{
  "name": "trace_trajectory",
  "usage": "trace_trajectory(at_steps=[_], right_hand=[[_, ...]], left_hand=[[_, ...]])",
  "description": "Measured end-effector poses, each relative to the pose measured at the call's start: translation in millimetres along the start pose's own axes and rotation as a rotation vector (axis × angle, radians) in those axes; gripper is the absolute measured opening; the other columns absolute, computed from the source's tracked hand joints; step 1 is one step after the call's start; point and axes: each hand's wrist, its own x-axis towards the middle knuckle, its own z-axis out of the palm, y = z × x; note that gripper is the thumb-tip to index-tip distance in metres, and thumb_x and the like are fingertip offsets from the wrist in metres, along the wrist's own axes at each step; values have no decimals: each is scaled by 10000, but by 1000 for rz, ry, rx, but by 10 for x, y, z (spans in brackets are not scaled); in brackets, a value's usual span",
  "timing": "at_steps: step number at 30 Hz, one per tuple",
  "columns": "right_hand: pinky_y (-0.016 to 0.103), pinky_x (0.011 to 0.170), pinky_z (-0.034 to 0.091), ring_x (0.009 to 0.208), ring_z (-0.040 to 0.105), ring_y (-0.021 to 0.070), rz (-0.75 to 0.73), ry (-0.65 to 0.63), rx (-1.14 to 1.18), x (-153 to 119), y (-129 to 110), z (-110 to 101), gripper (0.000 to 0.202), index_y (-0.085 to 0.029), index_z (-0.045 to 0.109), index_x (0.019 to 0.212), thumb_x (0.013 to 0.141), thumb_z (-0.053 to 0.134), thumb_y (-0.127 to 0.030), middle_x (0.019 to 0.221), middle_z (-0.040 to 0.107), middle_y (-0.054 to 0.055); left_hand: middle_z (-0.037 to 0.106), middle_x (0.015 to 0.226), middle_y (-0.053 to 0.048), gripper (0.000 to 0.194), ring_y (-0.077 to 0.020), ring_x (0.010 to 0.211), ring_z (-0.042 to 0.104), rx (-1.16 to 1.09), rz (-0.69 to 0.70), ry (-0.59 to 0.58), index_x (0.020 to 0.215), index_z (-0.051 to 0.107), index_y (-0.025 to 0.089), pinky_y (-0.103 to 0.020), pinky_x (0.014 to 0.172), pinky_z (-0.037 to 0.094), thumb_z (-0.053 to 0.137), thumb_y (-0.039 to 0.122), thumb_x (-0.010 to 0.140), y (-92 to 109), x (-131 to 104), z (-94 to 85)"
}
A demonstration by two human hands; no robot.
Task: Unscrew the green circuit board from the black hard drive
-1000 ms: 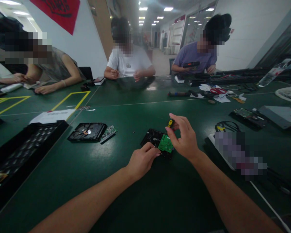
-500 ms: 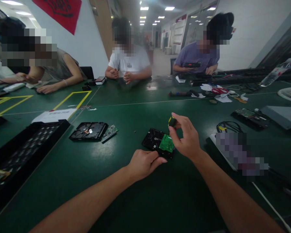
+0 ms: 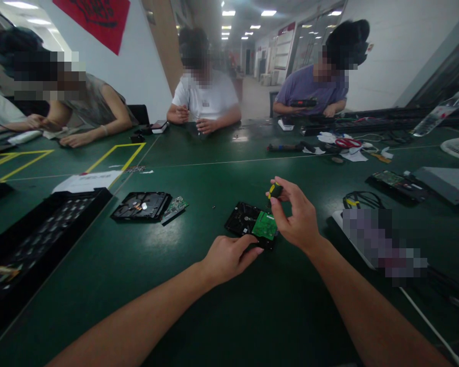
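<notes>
A black hard drive (image 3: 240, 220) with a green circuit board (image 3: 265, 226) lies on the green table in front of me. My left hand (image 3: 229, 257) grips the near edge of the drive with thumb and fingers. Over the drive's right side, my right hand (image 3: 296, 216) pinches the short yellow-and-black handle of a screwdriver (image 3: 276, 190). The handle stands roughly upright, and the tool's tip is hidden. To the left sit a second hard drive (image 3: 141, 206) and, against it, a loose circuit board (image 3: 175, 210). A tiny dark screw-like piece (image 3: 213, 207) rests between the two drives.
A long black tray (image 3: 42, 239) runs along the left side. At right are a blurred flat object with a white edge (image 3: 352, 239), a cable (image 3: 361, 199), another drive (image 3: 396, 186) and a grey box (image 3: 447, 183). Three people sit across the table.
The screwdriver handle has turned between my right fingers, showing more of its yellow side. My left fingers have shifted slightly along the drive's edge. The drive stays in place.
</notes>
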Motion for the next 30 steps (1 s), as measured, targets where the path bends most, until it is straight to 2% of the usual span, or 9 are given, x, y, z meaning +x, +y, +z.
trace_trajectory(at_steps=[4, 7, 10, 15, 18, 24, 30], right_hand=[[457, 934, 657, 1070, 739, 240, 9, 8, 51, -2, 5, 13, 555, -288, 449, 1537, 1013, 599, -182, 1390, 656, 123], [431, 846, 664, 1010, 723, 236, -26, 30, -2, 22, -8, 7, 530, -300, 497, 1488, 993, 669, -222, 1306, 653, 109], [419, 785, 656, 940, 693, 226, -60, 47, -77, 39, -15, -7, 492, -313, 554, 1444, 980, 703, -245, 1213, 627, 93], [447, 853, 645, 1080, 678, 261, -38, 4, -43, 13, 5, 5, 537, -310, 477, 1542, 1027, 581, -200, 1329, 624, 121], [464, 890, 640, 1064, 690, 257, -8, -13, -5, 15, 5, 2, 565, -308, 446, 1569, 1030, 573, -200, 1356, 640, 119], [426, 799, 644, 902, 685, 219, -52, 42, -75, 85, 0, -80, 416, -316, 621, 1400, 992, 684, -262, 1177, 642, 81], [485, 920, 629, 1040, 690, 256, -36, 26, -63, 80, 57, -96, 423, -295, 573, 1458, 1041, 563, -228, 1287, 678, 104]], left_hand=[[744, 725, -3, 340, -169, 567, 699, -14, -6, -24, 1228, 667, 198, -265, 559, 490, 520, 468, 1083, 24, 4, -34], [742, 714, -9, 369, -172, 565, 701, -6, -40, -34, 1253, 656, 186, -266, 558, 490, 504, 475, 1081, 33, 15, -60], [767, 766, -22, 448, -194, 618, 733, 32, -67, -87, 1384, 593, 170, -288, 600, 527, 483, 484, 1084, 40, 31, -74], [813, 975, -69, 573, -252, 767, 786, 127, -91, -208, 1562, 440, 148, -355, 679, 594, 466, 459, 1080, 70, 68, -84], [815, 1028, -82, 572, -256, 823, 793, 143, -115, -245, 1570, 437, 150, -359, 716, 609, 468, 439, 1077, 84, 84, -91], [807, 1112, -86, 544, -257, 886, 794, 130, -92, -264, 1560, 471, 183, -358, 744, 612, 469, 439, 1079, 59, 78, -89], [803, 1108, -78, 530, -271, 868, 793, 138, -79, -253, 1555, 475, 182, -394, 727, 616, 446, 430, 1087, 42, 65, -81]])
